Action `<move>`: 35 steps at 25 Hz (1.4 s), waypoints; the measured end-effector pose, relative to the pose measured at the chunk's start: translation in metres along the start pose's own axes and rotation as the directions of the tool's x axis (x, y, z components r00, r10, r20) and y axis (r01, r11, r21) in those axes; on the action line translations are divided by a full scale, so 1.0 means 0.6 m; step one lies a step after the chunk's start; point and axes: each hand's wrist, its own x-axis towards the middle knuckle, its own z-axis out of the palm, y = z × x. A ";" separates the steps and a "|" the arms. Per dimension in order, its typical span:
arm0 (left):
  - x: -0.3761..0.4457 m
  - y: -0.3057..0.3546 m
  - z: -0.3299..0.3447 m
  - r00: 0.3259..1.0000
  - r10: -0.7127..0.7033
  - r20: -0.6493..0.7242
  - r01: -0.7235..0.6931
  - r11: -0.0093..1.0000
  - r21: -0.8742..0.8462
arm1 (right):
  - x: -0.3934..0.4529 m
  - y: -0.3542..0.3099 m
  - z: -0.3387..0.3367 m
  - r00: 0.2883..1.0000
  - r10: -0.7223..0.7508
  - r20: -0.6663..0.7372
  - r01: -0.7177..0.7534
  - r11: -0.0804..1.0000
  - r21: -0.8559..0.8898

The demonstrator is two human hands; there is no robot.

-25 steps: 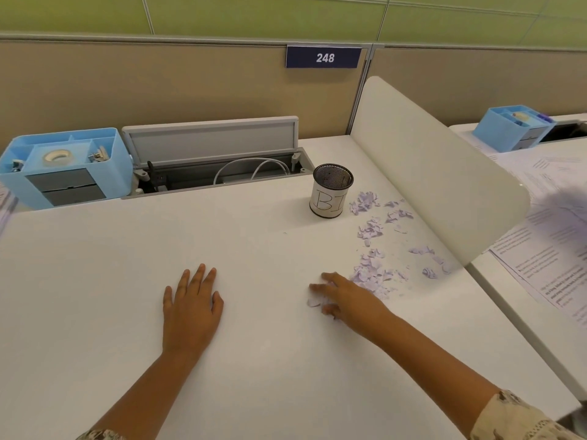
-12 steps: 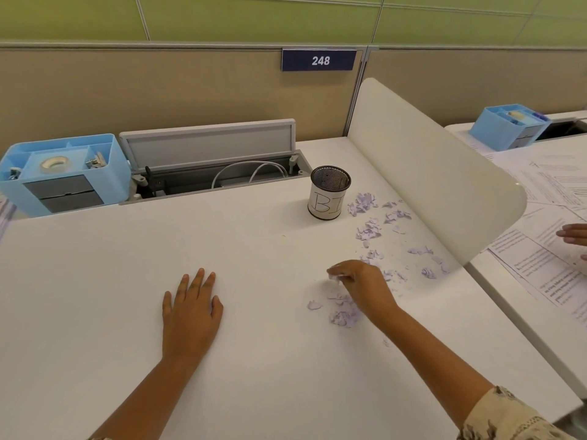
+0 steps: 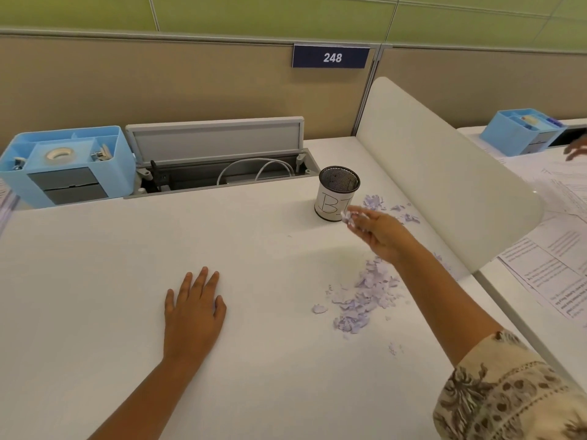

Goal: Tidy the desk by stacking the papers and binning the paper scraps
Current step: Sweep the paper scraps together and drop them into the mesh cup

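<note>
On the white desk [image 3: 95,296] nearest me, my left hand [image 3: 193,308] lies flat, palm down, fingers straight and slightly spread, holding nothing. To its right a loose heap of lilac paper scraps [image 3: 365,296] sits on the desktop, with a few stray bits around it. My right arm, in a patterned sleeve [image 3: 508,385], reaches forward over that heap; my right hand [image 3: 378,231] is lifted off the desk, blurred, its fingertips pinching a small clump of scraps [image 3: 349,217] just beside the side of the bin [image 3: 336,198], below its rim. The bin is a small black mesh cup wrapped in white paper with hand-drawn letters; it stands upright, and I cannot tell what is inside it. More scraps [image 3: 390,208] lie scattered just behind my hand, between the bin and the curved white divider [image 3: 444,185]. Past the divider, printed papers [image 3: 556,249] are spread on the next desk, and another person's hand [image 3: 576,150] shows at the far edge. Further back on my side, an open cable tray [image 3: 222,173] holds a white cable, and a blue organiser [image 3: 63,166] to its left holds a roll of tape [image 3: 58,154] and clips. A second blue organiser [image 3: 521,131] stands on the far desk. A sign reading 248 [image 3: 331,57] hangs on the partition
</note>
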 end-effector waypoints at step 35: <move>0.007 -0.002 0.008 0.999 -0.017 -0.030 0.018 0.999 0.036 | 0.257 0.035 -0.098 0.863 -0.446 -0.238 -0.144 0.235 -0.961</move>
